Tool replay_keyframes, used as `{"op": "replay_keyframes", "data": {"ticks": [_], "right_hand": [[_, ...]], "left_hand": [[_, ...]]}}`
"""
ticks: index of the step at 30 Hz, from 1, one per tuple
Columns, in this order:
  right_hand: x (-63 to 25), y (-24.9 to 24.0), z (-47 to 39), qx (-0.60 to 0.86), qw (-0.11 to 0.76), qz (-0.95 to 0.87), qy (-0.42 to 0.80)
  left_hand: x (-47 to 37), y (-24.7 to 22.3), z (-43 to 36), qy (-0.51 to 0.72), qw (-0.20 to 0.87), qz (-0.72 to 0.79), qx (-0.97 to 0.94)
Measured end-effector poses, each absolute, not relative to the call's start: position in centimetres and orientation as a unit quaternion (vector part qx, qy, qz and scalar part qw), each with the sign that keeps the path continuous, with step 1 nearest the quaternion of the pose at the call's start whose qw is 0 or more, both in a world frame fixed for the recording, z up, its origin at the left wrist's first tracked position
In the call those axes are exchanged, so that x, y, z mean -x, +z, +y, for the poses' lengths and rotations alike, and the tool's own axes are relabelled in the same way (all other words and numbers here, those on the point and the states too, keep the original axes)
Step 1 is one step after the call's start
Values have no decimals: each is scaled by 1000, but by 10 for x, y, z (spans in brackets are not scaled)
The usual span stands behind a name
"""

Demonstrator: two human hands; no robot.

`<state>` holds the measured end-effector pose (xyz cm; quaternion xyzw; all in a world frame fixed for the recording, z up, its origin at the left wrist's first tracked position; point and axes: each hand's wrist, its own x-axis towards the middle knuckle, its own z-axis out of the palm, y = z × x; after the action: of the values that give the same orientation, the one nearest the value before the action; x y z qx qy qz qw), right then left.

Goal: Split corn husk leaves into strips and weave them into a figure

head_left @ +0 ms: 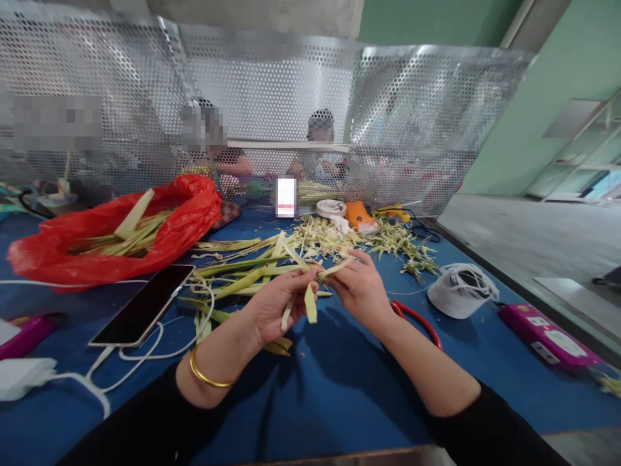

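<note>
My left hand (pixel 279 301), with a gold bangle (pixel 208 374) on its wrist, pinches several pale green leaf strips (pixel 311 305) that fan out from the fingers. My right hand (pixel 361 288) meets it at the middle, its fingers closed on another strip of the same leaf (pixel 336 266). Where the strips cross between the fingertips is partly hidden. Long yellow-green leaves (pixel 247 281) lie on the blue table just beyond and under my left hand. Behind my right forearm shows a red curved handle (pixel 421 321), mostly covered.
A red plastic bag (pixel 63 236) of leaves stands left, near a tablet (pixel 145 304) with white cables. Leaf scraps (pixel 320 239), an orange packet (pixel 359 215) and a tape roll (pixel 330 209) lie behind. Right are a white string spool (pixel 458 294) and purple packet (pixel 548 333). Two people sit beyond a perforated screen (pixel 272 77).
</note>
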<state>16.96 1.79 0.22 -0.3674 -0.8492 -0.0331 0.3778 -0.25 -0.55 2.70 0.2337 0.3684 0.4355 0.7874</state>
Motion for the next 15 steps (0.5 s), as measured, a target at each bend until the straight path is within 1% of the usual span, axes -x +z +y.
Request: {"op": "replay_keyframes", "data": {"ticks": [3, 7, 11, 15], "right_hand": [[-170, 1, 21, 349, 371, -860, 34], [-169, -3, 23, 360, 375, -848, 104], [-169, -6, 24, 364, 363, -851, 108], [-168, -9, 27, 353, 378, -851, 96]], "left_hand": [[7, 23, -2, 407, 780, 360, -309], [9, 21, -3, 403, 738, 376, -389], [7, 20, -5, 401, 714, 397, -414], [4, 18, -5, 408, 701, 401, -425]]}}
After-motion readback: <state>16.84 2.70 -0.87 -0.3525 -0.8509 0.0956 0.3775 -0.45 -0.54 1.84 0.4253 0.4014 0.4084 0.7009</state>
